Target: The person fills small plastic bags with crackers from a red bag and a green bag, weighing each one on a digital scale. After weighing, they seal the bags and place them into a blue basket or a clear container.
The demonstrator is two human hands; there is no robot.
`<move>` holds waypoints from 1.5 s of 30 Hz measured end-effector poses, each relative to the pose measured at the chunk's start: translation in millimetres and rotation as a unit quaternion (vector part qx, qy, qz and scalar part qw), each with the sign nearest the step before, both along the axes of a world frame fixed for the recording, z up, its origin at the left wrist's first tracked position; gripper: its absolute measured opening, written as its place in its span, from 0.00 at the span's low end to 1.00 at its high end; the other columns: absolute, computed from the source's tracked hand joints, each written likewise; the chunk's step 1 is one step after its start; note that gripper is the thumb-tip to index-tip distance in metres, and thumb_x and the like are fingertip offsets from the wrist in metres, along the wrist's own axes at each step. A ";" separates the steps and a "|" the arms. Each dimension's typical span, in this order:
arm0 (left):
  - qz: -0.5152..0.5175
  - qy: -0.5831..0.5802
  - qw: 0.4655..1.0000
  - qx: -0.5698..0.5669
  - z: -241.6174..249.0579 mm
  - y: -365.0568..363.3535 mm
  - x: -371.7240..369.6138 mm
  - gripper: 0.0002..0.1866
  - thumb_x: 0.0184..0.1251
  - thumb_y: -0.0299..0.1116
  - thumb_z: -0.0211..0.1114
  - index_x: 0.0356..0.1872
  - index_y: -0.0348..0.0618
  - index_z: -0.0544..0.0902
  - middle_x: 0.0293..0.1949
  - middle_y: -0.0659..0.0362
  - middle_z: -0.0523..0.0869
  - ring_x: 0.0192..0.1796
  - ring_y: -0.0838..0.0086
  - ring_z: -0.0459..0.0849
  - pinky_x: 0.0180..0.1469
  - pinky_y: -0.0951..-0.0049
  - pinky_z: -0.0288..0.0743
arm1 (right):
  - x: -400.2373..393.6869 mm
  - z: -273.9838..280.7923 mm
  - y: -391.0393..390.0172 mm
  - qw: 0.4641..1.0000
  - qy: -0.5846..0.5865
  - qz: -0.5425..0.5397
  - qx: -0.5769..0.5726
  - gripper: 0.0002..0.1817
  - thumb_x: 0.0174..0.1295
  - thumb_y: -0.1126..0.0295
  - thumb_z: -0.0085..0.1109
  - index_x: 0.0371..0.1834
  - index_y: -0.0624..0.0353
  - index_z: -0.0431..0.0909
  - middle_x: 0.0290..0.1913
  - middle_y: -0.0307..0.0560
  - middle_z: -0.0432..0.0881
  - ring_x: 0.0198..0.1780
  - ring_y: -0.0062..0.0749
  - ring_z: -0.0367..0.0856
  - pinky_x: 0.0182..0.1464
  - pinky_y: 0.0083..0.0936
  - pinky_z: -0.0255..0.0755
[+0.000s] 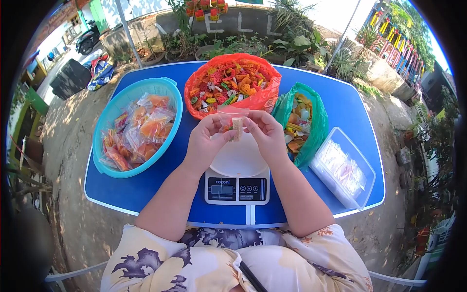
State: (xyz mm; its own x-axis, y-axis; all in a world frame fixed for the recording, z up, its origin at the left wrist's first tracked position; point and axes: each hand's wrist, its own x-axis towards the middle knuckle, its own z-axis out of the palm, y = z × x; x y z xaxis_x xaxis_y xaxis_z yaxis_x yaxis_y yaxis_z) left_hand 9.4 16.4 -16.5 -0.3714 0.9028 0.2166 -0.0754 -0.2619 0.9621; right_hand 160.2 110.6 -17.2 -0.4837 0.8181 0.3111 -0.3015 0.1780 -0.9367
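Note:
Above the white bowl (236, 158) of a kitchen scale (237, 189), my two hands hold a small clear plastic bag (232, 112) upright. My left hand (208, 141) pinches its left side, with thumb and fingers closed near a small beige printed piece (237, 129) at the bag's front. On the other side, my right hand (267, 136) grips the bag's right edge between thumb and fingertips. Some red and orange shows through the plastic; the rest of the contents is hidden by my fingers. The scale's display faces me below the bowl.
A turquoise basket (102, 160) of filled packets stands left on the blue table (160, 194). Behind my hands is a red bag (194, 111) of colourful snack pieces. To the right are a green bag (316, 131) of chips and a clear tub (367, 180) of small plastic bags.

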 end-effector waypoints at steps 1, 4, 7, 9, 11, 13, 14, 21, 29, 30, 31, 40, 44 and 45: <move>-0.009 0.016 1.000 -0.015 0.4 -0.1 -0.6 0.15 0.66 0.26 0.76 0.51 0.37 0.84 0.45 0.58 0.90 0.47 0.78 0.87 0.52 0.76 0.81 | 1.3 -1.3 0.7 1.000 -0.012 0.017 -0.006 0.13 0.73 0.73 0.64 0.57 0.65 0.80 0.46 0.43 0.86 0.45 0.22 0.85 0.51 0.21 0.80; -0.036 0.057 0.997 -0.048 0.3 -1.9 -3.5 0.15 0.66 0.26 0.76 0.51 0.36 0.84 0.45 0.58 0.90 0.46 0.79 0.87 0.52 0.76 0.81 | 1.2 -1.1 -0.1 1.000 -0.012 0.005 0.000 0.09 0.73 0.73 0.64 0.51 0.65 0.83 0.44 0.40 0.86 0.44 0.19 0.83 0.48 0.19 0.78; -0.064 0.082 0.993 -0.059 2.4 -3.4 -2.9 0.14 0.66 0.27 0.76 0.50 0.36 0.85 0.44 0.58 0.90 0.46 0.79 0.87 0.52 0.76 0.81 | 3.4 -3.1 3.0 1.000 -0.010 -0.001 0.017 0.08 0.73 0.72 0.65 0.49 0.65 0.83 0.42 0.38 0.86 0.42 0.17 0.83 0.46 0.18 0.77; -0.075 0.088 0.991 -0.069 6.8 -5.7 -1.0 0.13 0.67 0.28 0.75 0.50 0.37 0.85 0.44 0.58 0.90 0.47 0.79 0.87 0.53 0.75 0.81 | 3.6 -2.7 2.9 1.000 -0.014 -0.014 0.023 0.07 0.73 0.72 0.65 0.46 0.65 0.83 0.41 0.38 0.86 0.41 0.17 0.83 0.45 0.19 0.77; -0.046 0.090 0.995 -0.025 7.3 -5.1 -0.3 0.12 0.70 0.31 0.73 0.49 0.37 0.85 0.43 0.60 0.90 0.47 0.80 0.86 0.53 0.76 0.80 | 4.1 -1.9 2.6 0.998 -0.036 -0.026 0.044 0.07 0.72 0.72 0.66 0.45 0.65 0.83 0.39 0.38 0.86 0.40 0.17 0.83 0.44 0.19 0.77; -0.022 0.082 0.996 0.001 3.9 -3.6 -3.1 0.11 0.73 0.33 0.71 0.48 0.37 0.86 0.42 0.61 0.89 0.46 0.81 0.85 0.53 0.76 0.79 | 5.4 -1.1 2.5 0.993 -0.077 -0.038 0.081 0.06 0.71 0.72 0.67 0.43 0.65 0.84 0.37 0.39 0.85 0.39 0.18 0.83 0.44 0.20 0.78; -0.012 0.074 0.997 0.005 -3.3 -2.1 -8.2 0.10 0.74 0.33 0.70 0.47 0.37 0.86 0.41 0.61 0.89 0.46 0.81 0.85 0.53 0.77 0.78 | 5.5 0.1 1.4 0.991 -0.083 -0.041 0.098 0.06 0.70 0.72 0.67 0.42 0.65 0.84 0.37 0.40 0.85 0.39 0.19 0.83 0.44 0.20 0.78; -0.016 0.036 0.998 0.055 -6.3 -2.3 -12.8 0.07 0.77 0.32 0.66 0.41 0.39 0.85 0.38 0.62 0.89 0.44 0.82 0.84 0.51 0.78 0.77 | 6.2 13.1 -6.9 0.978 -0.125 -0.007 0.167 0.06 0.69 0.72 0.69 0.42 0.63 0.84 0.37 0.38 0.85 0.41 0.20 0.82 0.44 0.21 0.76; 0.018 0.214 0.976 0.041 -1.7 -4.8 -13.1 0.07 0.77 0.32 0.66 0.41 0.40 0.86 0.38 0.63 0.88 0.43 0.80 0.85 0.51 0.76 0.76 | 8.5 11.4 -3.5 0.967 -0.125 -0.012 0.222 0.05 0.65 0.73 0.71 0.40 0.61 0.86 0.35 0.40 0.85 0.38 0.25 0.83 0.40 0.24 0.76; 0.021 0.225 0.973 0.041 -3.2 -4.0 -14.3 0.07 0.77 0.33 0.66 0.42 0.39 0.86 0.39 0.63 0.88 0.44 0.79 0.85 0.51 0.76 0.76 | 7.8 10.2 -4.5 0.972 -0.122 -0.011 0.202 0.06 0.64 0.73 0.71 0.41 0.61 0.86 0.35 0.40 0.85 0.38 0.25 0.83 0.40 0.24 0.76; 0.033 0.191 0.979 0.059 -4.2 -2.5 -14.6 0.08 0.78 0.33 0.65 0.45 0.39 0.85 0.40 0.62 0.88 0.44 0.79 0.84 0.52 0.76 0.76 | 7.5 9.5 -5.2 0.976 -0.119 -0.011 0.181 0.07 0.64 0.72 0.71 0.42 0.61 0.86 0.35 0.40 0.85 0.38 0.25 0.83 0.40 0.24 0.76; 0.108 0.092 0.983 0.120 -1.2 2.8 -22.1 0.13 0.85 0.34 0.55 0.57 0.37 0.80 0.43 0.61 0.84 0.43 0.82 0.79 0.52 0.79 0.74 | 31.3 32.6 17.5 0.905 -0.180 -0.200 0.329 0.12 0.61 0.73 0.73 0.47 0.62 0.86 0.42 0.43 0.84 0.46 0.33 0.83 0.48 0.29 0.78; 0.113 0.089 0.983 0.113 -3.2 2.7 -21.6 0.14 0.85 0.36 0.54 0.57 0.38 0.81 0.43 0.63 0.84 0.43 0.81 0.78 0.53 0.78 0.72 | 36.3 40.3 6.8 0.888 -0.221 -0.005 0.402 0.12 0.59 0.71 0.74 0.44 0.59 0.87 0.45 0.43 0.85 0.50 0.38 0.83 0.54 0.35 0.78; 0.115 0.088 0.983 0.113 -3.5 2.8 -21.7 0.14 0.85 0.36 0.54 0.57 0.38 0.81 0.43 0.63 0.84 0.43 0.82 0.78 0.52 0.78 0.72 | 34.4 38.8 5.1 0.868 -0.235 0.034 0.437 0.12 0.59 0.70 0.74 0.44 0.59 0.88 0.45 0.43 0.85 0.51 0.38 0.83 0.55 0.35 0.78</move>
State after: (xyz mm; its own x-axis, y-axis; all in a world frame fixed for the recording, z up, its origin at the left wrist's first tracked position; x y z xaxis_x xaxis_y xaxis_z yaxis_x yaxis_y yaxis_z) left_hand -12.3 19.1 -20.0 -0.4993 0.7205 0.4812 0.1736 -0.4610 0.8703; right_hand 194.6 115.6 21.6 -0.7631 0.3338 0.5535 0.0388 0.8785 -0.4762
